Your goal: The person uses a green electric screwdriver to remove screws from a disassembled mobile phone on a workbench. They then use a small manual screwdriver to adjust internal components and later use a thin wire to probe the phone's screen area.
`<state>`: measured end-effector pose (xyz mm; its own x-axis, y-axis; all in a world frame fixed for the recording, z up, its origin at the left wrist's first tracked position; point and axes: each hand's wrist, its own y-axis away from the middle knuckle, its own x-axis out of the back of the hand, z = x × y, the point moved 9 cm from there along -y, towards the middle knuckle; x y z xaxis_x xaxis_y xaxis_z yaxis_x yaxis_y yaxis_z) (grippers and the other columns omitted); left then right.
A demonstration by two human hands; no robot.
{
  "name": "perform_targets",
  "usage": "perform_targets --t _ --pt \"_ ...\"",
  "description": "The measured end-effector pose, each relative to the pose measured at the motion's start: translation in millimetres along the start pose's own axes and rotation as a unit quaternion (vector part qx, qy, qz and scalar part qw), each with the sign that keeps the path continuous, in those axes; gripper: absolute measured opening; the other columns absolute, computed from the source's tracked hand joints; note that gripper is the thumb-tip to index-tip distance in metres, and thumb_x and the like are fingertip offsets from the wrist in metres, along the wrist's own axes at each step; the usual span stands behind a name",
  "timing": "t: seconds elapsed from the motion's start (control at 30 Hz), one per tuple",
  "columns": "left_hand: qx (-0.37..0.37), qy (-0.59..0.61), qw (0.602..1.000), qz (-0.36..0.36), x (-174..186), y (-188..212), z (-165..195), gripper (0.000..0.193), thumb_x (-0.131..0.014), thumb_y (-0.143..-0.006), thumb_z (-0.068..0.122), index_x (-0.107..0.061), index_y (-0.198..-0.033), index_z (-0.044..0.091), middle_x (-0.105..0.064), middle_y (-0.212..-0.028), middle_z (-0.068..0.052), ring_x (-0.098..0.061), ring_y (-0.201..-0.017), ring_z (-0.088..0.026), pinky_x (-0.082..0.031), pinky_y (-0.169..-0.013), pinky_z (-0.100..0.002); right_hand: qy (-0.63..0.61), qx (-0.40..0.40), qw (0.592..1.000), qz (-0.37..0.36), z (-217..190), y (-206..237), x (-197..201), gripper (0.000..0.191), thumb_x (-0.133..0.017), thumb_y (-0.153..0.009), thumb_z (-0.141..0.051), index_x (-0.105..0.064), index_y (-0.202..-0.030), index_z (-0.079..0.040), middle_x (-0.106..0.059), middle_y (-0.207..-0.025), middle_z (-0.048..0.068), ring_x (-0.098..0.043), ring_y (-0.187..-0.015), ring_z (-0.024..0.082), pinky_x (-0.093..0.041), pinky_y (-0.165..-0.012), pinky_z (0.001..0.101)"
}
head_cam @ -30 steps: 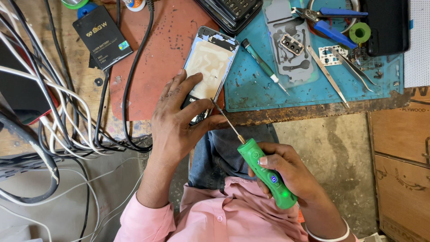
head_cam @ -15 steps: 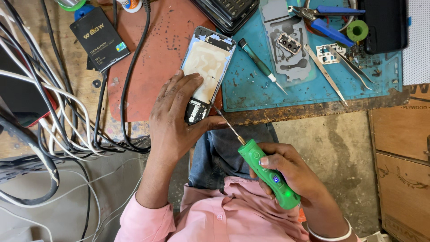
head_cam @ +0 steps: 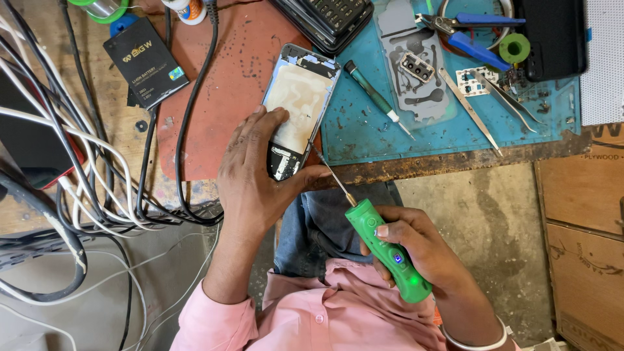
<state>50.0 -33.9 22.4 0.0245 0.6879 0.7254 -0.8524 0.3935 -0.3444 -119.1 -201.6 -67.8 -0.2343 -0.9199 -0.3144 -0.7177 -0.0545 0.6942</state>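
My left hand grips the lower end of an opened phone that lies back-up on the bench edge, its pale inner plate showing. My right hand holds a green electric screwdriver with a lit button. Its thin bit reaches up-left to the phone's lower right edge, beside my left thumb.
A blue work mat carries a small green screwdriver, tweezers, blue-handled pliers and a grey phone cover. A black battery and a tangle of cables lie at left. A keypad device sits above.
The view has shifted slightly; my hands, the phone and the screwdriver keep the same pose, with the bit still at the phone's lower edge.
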Motion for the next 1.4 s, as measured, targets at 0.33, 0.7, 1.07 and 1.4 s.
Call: perform_targets --t 0.33,0.7,1.07,1.4 --pt "-0.034 -0.061 0.996 0.057 0.0 -3.3 16.2 0.083 -0.09 -0.076 0.059 -0.061 -0.13 0.004 -0.069 -0.127 -0.014 -0.065 -0.126 -0.034 -0.049 -0.111 -0.048 -0.02 0.053 0.998 0.011 -11.9 -7.9 2.7 0.046 -0.059 -0.085 -0.025 -0.066 -0.119 0.006 -0.069 -0.076 0.014 -0.061 -0.044 0.017 -0.049 -0.036 0.0302" --pt "0.007 -0.063 0.995 0.074 7.0 -11.3 15.2 0.073 -0.087 -0.079 0.038 -0.057 -0.134 0.0 -0.054 -0.139 -0.026 -0.052 -0.123 -0.041 -0.044 -0.102 -0.05 -0.036 0.108 0.993 0.031 -18.9 -9.3 7.2 0.039 -0.058 -0.087 -0.026 -0.063 -0.107 0.006 -0.069 -0.078 0.014 -0.061 -0.045 0.019 -0.051 -0.036 0.0322" --pt "-0.104 -0.105 0.983 -0.112 17.7 -32.2 10.3 0.076 -0.074 -0.072 0.03 -0.058 -0.143 0.01 -0.061 -0.142 -0.015 -0.051 -0.133 -0.037 -0.029 -0.117 -0.055 0.003 0.245 0.959 0.145 -57.2 8.1 40.0 0.042 -0.064 -0.091 -0.016 -0.061 -0.125 0.008 -0.072 -0.091 0.015 -0.066 -0.057 0.018 -0.056 -0.047 0.0309" --pt "-0.041 -0.033 0.998 -0.028 29.2 -11.9 -9.7 0.096 -0.09 -0.077 0.048 -0.048 -0.149 0.001 -0.053 -0.149 -0.023 -0.048 -0.139 -0.044 -0.036 -0.117 -0.053 0.404 0.382 0.739 0.381 -158.2 56.3 51.3 0.061 -0.085 -0.089 -0.01 -0.06 -0.144 0.002 -0.072 -0.121 0.015 -0.069 -0.099 0.018 -0.056 -0.08 0.0306"
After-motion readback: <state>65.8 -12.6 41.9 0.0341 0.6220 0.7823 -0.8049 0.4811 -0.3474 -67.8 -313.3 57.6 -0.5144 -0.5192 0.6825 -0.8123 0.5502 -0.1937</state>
